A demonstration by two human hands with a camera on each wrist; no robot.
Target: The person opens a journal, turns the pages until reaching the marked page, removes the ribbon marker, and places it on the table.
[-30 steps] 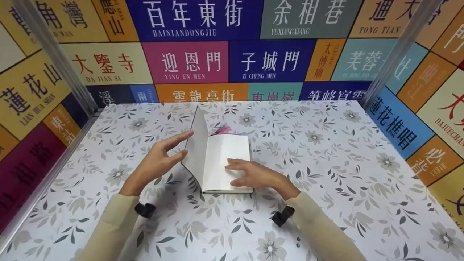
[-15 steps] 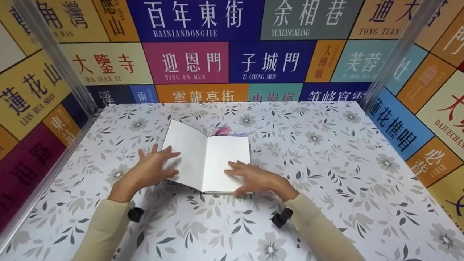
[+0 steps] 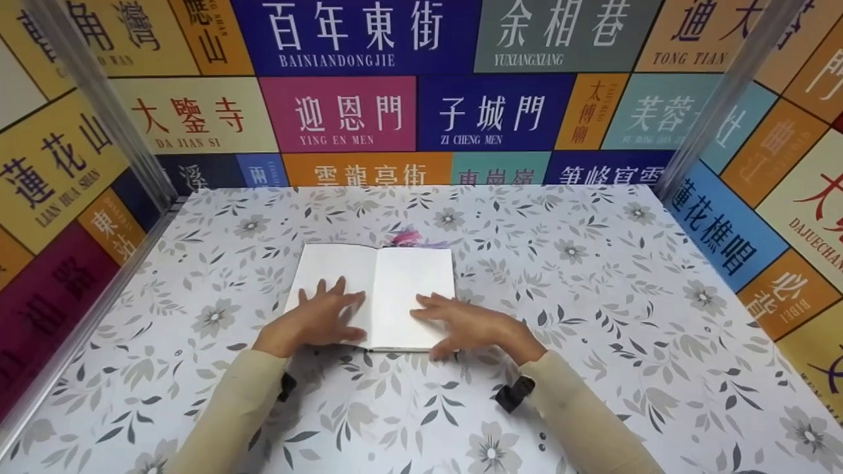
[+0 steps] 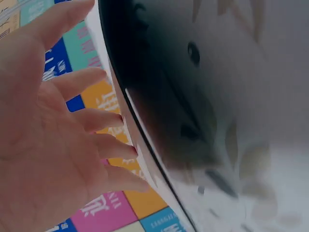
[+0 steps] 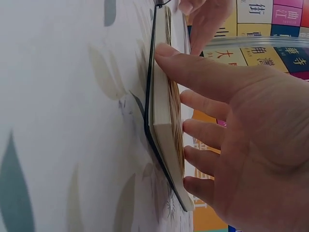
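- Head: black-covered, white-paged paper notebook (image 3: 411,273) is lying open mid-frame; left hand (image 3: 319,317) and right hand (image 3: 466,322) are resting spread on it, gripping nothing; probably flattening step.
- Left wrist: left hand is touching notebook edge, centre-left.
- Right wrist: right hand is touching notebook, centre; next likely needs even pressure.

Open dark-covered notebook (image 3: 377,286) with plain white pages (image 3: 413,273), flat on a floral-patterned white tabletop (image 3: 527,224)

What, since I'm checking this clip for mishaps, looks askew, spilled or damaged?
Nothing looks spilled or damaged. One oddity: a pink and lilac tuft pokes past the far edge of the open notebook, bright against its white pages; I can't tell what it is.
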